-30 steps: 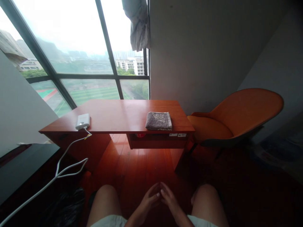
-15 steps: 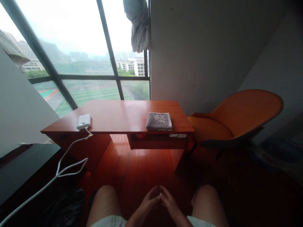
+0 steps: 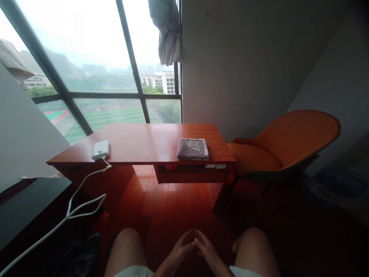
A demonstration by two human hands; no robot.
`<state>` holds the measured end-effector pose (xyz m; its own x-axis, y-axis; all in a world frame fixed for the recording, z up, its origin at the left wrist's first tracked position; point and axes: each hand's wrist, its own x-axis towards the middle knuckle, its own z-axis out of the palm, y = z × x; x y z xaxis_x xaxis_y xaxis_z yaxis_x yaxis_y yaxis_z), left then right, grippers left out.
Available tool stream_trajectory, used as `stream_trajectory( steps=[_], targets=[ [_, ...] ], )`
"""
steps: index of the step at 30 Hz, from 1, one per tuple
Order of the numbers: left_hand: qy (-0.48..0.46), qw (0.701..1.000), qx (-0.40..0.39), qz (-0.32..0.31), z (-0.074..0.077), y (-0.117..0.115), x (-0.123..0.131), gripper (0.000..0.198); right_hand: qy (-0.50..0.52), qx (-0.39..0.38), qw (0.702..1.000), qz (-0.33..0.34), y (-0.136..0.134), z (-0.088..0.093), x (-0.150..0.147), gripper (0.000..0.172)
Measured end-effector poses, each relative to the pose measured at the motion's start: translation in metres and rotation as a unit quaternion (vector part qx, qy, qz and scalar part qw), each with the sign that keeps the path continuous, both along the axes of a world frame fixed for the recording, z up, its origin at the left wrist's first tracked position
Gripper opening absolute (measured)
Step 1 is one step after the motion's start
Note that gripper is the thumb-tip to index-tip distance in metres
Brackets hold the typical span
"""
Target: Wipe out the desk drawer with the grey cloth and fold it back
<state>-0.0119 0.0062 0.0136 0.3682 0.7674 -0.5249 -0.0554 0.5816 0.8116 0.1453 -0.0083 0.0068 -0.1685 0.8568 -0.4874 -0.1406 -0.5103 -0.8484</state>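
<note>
My left hand [image 3: 183,245] and my right hand [image 3: 205,246] meet between my knees, fingertips touching, fingers stretched and slightly bent. Neither holds anything. Beyond them stands a reddish-brown desk [image 3: 141,144]. A folded grey-brown towel [image 3: 192,149] with a pale pattern lies at its front edge, right of the middle. On the left part of the desktop is a white box-shaped device [image 3: 100,149], with a white cable [image 3: 86,177] plugged into its near side. Both hands are well apart from these things.
An orange chair [image 3: 259,154] stands right of the desk. Under the desktop is a shelf [image 3: 190,177] with a red object partly hidden inside. A dark glossy surface [image 3: 31,207] lies at the left, with black plastic [image 3: 77,254] below it. Windows [image 3: 98,77] rise behind the desk.
The view has shifted very slightly, so the desk and chair appear a little further left and lower. My hands keep the same pose, fingertips together.
</note>
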Motion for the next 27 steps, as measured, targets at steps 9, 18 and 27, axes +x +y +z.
stream_trajectory(
  steps=[9, 18, 27],
  targets=[
    [-0.009, 1.000, -0.010, 0.000, 0.006, 0.000, 0.000, 0.074, 0.000, -0.012, 1.000, -0.005, 0.000, -0.005, -0.001, 0.087],
    [-0.030, 1.000, -0.006, 0.002, -0.002, 0.000, 0.000, 0.074, -0.001, -0.012, 1.000, 0.006, 0.000, -0.008, -0.001, 0.087],
    [-0.019, 1.000, -0.002, 0.005, -0.007, 0.000, -0.003, 0.075, -0.016, -0.013, 1.000, 0.016, 0.001, -0.007, -0.003, 0.086]
  ],
)
